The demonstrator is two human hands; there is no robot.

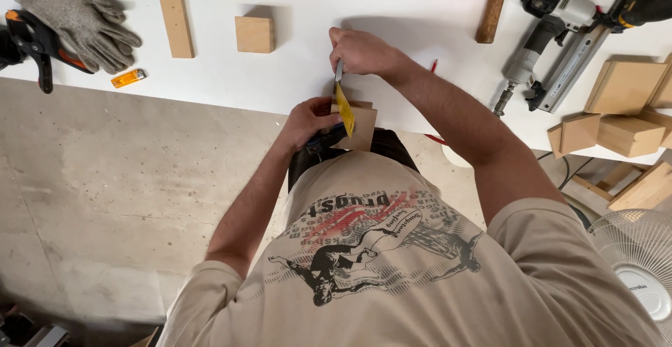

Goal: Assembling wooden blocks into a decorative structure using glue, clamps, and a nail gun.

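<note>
My left hand (pixel 306 119) sits at the white table's near edge, closed around a dark tape measure body (pixel 325 140) and pressed against a small tan wooden block (pixel 364 129). A yellow tape blade (pixel 344 109) runs up from it across the block. My right hand (pixel 364 53) rests on the table top just beyond, pinching the blade's metal end (pixel 339 71). A second piece of wood lies under the block, mostly hidden.
On the white table (pixel 280 81) lie a square wood block (pixel 255 34), a long wood strip (pixel 173 11), grey gloves (pixel 80 17), a clamp (pixel 35 43), an orange lighter (pixel 128 78), a nail gun (pixel 560 32) and stacked wood pieces (pixel 623 109). A fan (pixel 640 266) stands at lower right.
</note>
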